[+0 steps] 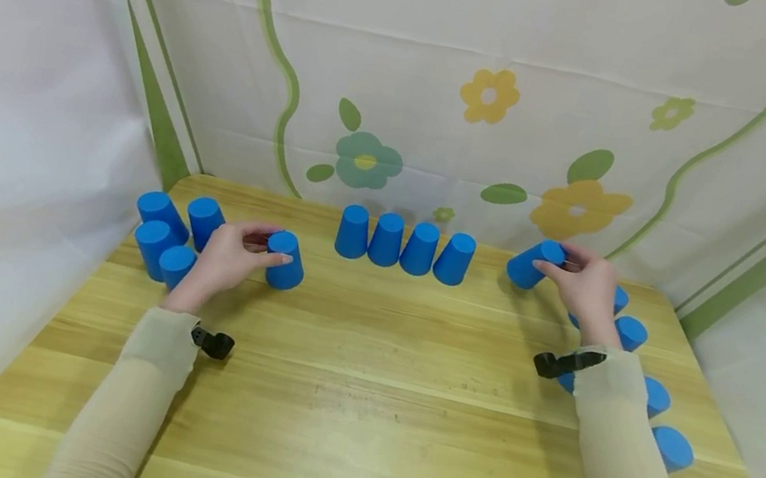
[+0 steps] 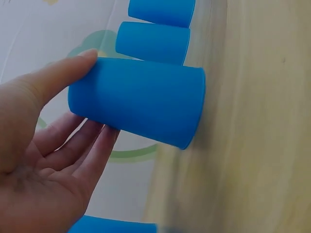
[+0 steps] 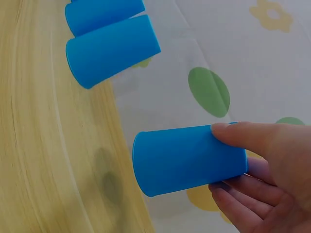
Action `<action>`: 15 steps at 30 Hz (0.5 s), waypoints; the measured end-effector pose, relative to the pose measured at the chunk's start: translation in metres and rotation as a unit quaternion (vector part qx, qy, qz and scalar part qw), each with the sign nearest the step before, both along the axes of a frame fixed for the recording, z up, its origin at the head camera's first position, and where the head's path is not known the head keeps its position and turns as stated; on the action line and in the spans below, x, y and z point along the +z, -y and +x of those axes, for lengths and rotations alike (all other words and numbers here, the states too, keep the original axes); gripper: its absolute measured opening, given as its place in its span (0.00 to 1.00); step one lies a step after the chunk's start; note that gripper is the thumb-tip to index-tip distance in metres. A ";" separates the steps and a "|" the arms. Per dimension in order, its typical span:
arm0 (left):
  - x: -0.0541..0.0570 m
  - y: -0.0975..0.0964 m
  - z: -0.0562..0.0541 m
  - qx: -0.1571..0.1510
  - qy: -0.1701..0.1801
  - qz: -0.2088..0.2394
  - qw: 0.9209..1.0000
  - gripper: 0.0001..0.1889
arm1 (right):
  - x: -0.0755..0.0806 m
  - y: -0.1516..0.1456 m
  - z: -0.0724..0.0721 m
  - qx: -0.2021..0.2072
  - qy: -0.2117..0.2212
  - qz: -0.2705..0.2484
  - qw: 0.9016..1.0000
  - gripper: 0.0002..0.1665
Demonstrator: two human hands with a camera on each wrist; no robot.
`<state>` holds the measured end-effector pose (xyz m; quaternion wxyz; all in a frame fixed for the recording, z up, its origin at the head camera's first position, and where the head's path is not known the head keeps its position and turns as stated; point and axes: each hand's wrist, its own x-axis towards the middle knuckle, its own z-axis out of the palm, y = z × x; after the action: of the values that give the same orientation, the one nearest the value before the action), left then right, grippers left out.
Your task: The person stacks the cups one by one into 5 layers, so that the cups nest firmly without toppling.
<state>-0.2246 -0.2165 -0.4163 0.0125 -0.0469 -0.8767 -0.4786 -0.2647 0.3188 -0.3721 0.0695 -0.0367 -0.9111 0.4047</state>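
My left hand [image 1: 234, 255] pinches an upside-down blue cup [image 2: 138, 102] near its closed end, thumb on one side and fingers on the other. My right hand [image 1: 583, 288] holds another blue cup [image 3: 189, 160] the same way, tilted and held off the table in the right wrist view. Between the hands, several upturned blue cups stand in a row near the table's back edge, from a leftmost cup [image 1: 353, 232] to a rightmost cup [image 1: 454, 259]. The left-hand cup is left of that row; the right-hand cup is right of it.
At the left, several upturned blue cups [image 1: 152, 247] cluster beside my left wrist. More blue cups [image 1: 671, 449] stand at the right, partly hidden by my right arm. The wooden table [image 1: 355, 404] meets a floral-printed white cloth [image 1: 421, 102] at the back.
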 end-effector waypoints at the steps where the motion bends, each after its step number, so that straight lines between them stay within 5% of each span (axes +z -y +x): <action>1: -0.002 0.000 0.000 0.005 0.006 0.012 1.000 0.34 | 0.000 0.001 0.000 0.001 -0.002 -0.003 1.000 0.46; 7: -0.008 -0.002 0.001 0.016 0.020 0.063 0.998 0.33 | -0.003 0.007 0.001 0.006 -0.013 -0.022 1.000 0.45; 15: -0.008 0.000 -0.001 0.004 0.034 0.074 0.997 0.35 | -0.016 0.025 -0.001 0.031 -0.009 -0.024 0.999 0.42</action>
<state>-0.2255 -0.2164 -0.4247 -0.0121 -0.0259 -0.8387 -0.5439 -0.2654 0.2938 -0.3879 0.0645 -0.0063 -0.9012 0.4286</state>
